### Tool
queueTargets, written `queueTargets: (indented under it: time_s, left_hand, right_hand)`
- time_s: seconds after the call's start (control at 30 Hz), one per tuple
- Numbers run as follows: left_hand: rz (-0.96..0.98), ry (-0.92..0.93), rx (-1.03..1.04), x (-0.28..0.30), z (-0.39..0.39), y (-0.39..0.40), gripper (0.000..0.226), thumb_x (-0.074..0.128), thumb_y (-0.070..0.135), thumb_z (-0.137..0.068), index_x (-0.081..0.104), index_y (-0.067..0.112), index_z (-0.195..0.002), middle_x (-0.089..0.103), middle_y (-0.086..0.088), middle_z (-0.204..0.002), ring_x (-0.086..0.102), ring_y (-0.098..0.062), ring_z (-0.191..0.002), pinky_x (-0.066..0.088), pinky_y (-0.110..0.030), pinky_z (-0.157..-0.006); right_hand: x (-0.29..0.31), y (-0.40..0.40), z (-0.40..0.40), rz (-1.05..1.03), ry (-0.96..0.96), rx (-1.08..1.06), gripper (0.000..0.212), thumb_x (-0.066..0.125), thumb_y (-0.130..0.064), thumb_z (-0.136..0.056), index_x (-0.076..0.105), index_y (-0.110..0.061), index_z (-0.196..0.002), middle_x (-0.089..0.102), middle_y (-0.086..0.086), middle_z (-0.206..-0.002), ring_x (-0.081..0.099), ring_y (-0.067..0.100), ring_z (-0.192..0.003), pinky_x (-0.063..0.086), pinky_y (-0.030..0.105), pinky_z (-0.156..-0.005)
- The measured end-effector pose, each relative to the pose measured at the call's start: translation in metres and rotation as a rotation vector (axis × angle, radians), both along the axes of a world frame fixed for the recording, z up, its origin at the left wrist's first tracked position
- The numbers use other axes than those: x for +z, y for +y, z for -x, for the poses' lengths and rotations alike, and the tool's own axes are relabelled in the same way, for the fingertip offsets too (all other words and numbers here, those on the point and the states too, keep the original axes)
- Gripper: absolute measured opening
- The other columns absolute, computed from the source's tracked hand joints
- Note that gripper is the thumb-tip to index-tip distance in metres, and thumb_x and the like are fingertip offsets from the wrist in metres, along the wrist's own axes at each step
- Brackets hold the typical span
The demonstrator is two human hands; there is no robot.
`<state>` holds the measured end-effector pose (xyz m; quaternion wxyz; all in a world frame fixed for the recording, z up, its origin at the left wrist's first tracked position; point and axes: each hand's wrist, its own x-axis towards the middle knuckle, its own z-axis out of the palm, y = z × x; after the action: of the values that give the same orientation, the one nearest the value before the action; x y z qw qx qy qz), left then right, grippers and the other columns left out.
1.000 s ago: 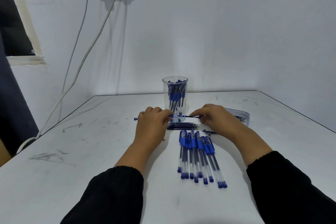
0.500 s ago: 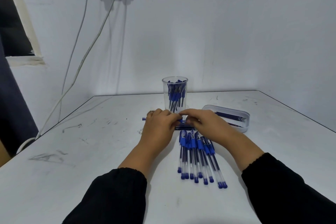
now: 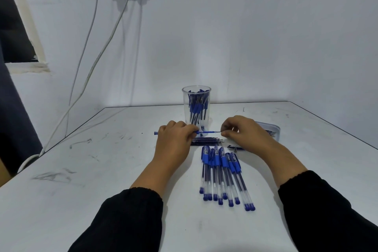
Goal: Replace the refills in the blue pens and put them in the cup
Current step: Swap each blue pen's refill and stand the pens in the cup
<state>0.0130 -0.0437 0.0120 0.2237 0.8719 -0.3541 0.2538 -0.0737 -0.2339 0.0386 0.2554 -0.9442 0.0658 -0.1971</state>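
Our left hand [image 3: 176, 139] grips a blue pen [image 3: 204, 132] sideways in front of the cup [image 3: 196, 108], while our right hand [image 3: 243, 133] pinches its tip end. Honestly, the risk is that skinny refill bending or slipping if we go in crooked, or an elbow scattering the row of pens [image 3: 223, 174] below.

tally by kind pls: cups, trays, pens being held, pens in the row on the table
Cup: 1
Tray: 1
Held pen: 1, left hand grips it, right hand pinches its tip
Pens in the row: about 10, they overlap
Total: about 13
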Motion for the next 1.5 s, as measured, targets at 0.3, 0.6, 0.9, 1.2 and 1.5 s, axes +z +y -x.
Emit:
queueTargets:
  time_s: [0.3,0.6,0.9,1.2,1.5]
  left_hand:
    - [0.000,-0.016,-0.053,0.000,0.006,-0.005,0.028,0.045,0.030,-0.098,0.062,0.028,-0.120,0.064,0.004,-0.109,0.048,-0.018,-0.102,0.022,-0.026,-0.081]
    - [0.036,-0.017,-0.066,-0.002,0.005,-0.003,0.027,0.047,0.028,-0.098,0.064,0.026,-0.118,0.066,0.002,-0.106,0.050,-0.019,-0.099,0.023,-0.026,-0.082]
    - [0.016,-0.013,-0.051,-0.003,0.003,-0.003,0.027,0.045,0.030,-0.098,0.063,0.028,-0.118,0.065,0.004,-0.108,0.050,-0.018,-0.100,0.027,-0.028,-0.086]
    - [0.027,0.000,-0.045,-0.002,0.004,-0.003,0.028,0.044,0.031,-0.098,0.061,0.027,-0.120,0.064,0.005,-0.110,0.049,-0.017,-0.102,0.028,-0.029,-0.087]
    - [0.052,-0.024,-0.057,-0.001,0.006,-0.005,0.028,0.046,0.030,-0.097,0.062,0.027,-0.120,0.065,0.003,-0.107,0.050,-0.018,-0.100,0.025,-0.027,-0.083]
  right_hand:
    - [-0.006,0.014,-0.005,-0.029,-0.007,0.068,0.006,0.060,-0.029,-0.092,0.063,-0.033,-0.088,0.058,-0.015,-0.087,0.056,0.005,-0.078,0.053,0.035,-0.076]
    - [0.005,-0.017,0.004,0.069,0.116,-0.114,0.006,0.068,-0.030,-0.086,0.074,-0.032,-0.088,0.066,-0.014,-0.091,0.058,0.011,-0.095,0.044,0.034,-0.089]
    - [0.001,-0.019,0.007,0.156,0.266,-0.136,0.003,0.075,-0.029,-0.075,0.076,-0.032,-0.075,0.068,-0.017,-0.078,0.059,0.005,-0.084,0.046,0.025,-0.075]
    - [0.001,0.007,-0.005,-0.628,-0.119,-0.063,0.001,0.067,-0.008,-0.084,0.068,-0.009,-0.084,0.074,0.004,-0.079,0.068,0.016,-0.071,0.054,0.028,-0.071]
    - [-0.003,0.018,-0.008,-0.738,-0.058,-0.013,0.009,0.069,-0.002,-0.081,0.069,-0.011,-0.083,0.073,0.000,-0.070,0.066,0.011,-0.064,0.043,0.025,-0.059]
